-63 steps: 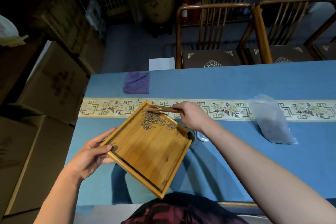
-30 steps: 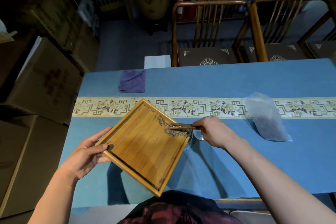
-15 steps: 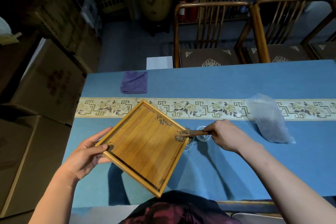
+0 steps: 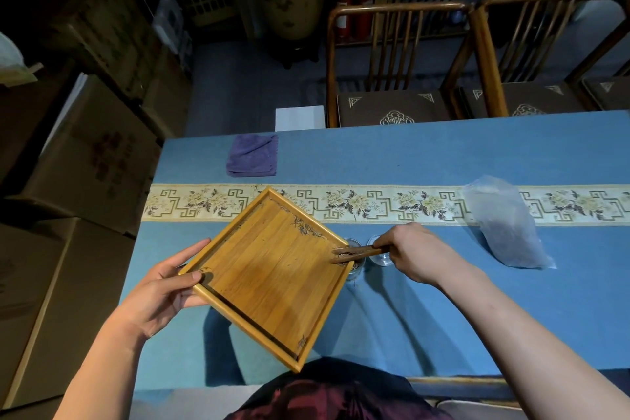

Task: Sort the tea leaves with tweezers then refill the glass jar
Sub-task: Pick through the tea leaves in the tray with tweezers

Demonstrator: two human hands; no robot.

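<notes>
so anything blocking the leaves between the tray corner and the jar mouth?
Nothing visible does. The right hand holds the tweezers at the tray corner, which the left hand tilts over the glass jar. The tray's edge hides part of the jar mouth. A few tea leaves sit at the far rim.

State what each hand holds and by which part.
Left hand grips the bamboo tray at its left corner. Right hand pinches the wooden tweezers at their rear end.

Folded purple cloth on blue table, near far left edge. Patterned runner across middle. Two wooden chairs behind; cardboard boxes stacked left.
</notes>
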